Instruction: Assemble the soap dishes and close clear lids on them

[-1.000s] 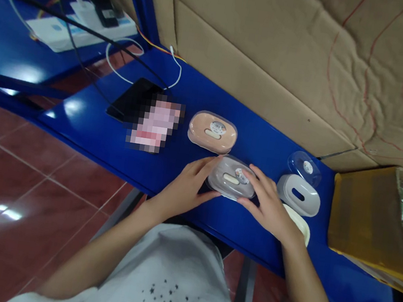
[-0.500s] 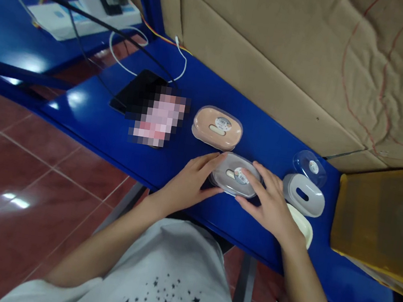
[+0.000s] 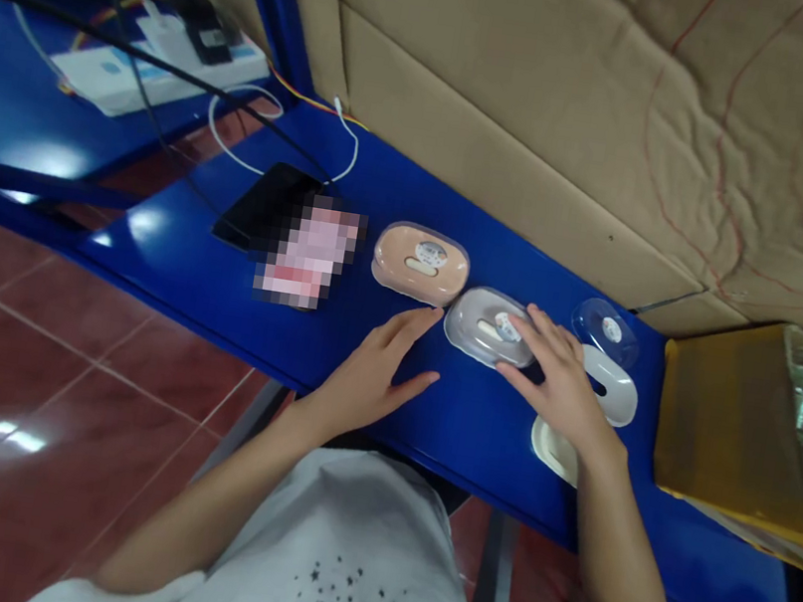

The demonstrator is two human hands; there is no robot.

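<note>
A grey oval plastic box (image 3: 469, 326) under a clear lid with a round label rests on the blue tabletop. My right hand (image 3: 560, 375) has its thumb at the near side of this box and its fingers over the label and far side, gripping its right end. My left hand (image 3: 380, 373) is open and apart from the box, fingers and thumb stretched toward its left end. Just beyond, to the left, sits a similar peach box (image 3: 393, 259) with a clear lid. To the right lie a clear lid (image 3: 587, 319), a grey slotted shell (image 3: 621, 394) and a cream tray (image 3: 549, 449), partly hidden by my right hand and wrist.
A phone-like black device (image 3: 272, 206) with a blurred-out area lies at the left, near a white cable (image 3: 353, 158). A cardboard box (image 3: 723, 420) with plastic-wrapped parts stands at the right. Cardboard sheeting (image 3: 510, 126) lines the back edge. A power strip (image 3: 114, 77) is at upper left.
My left hand has let go of the grey box and drawn back from it. The box has shifted right and away from me, closer to the peach box's line, with my right hand on it.
</note>
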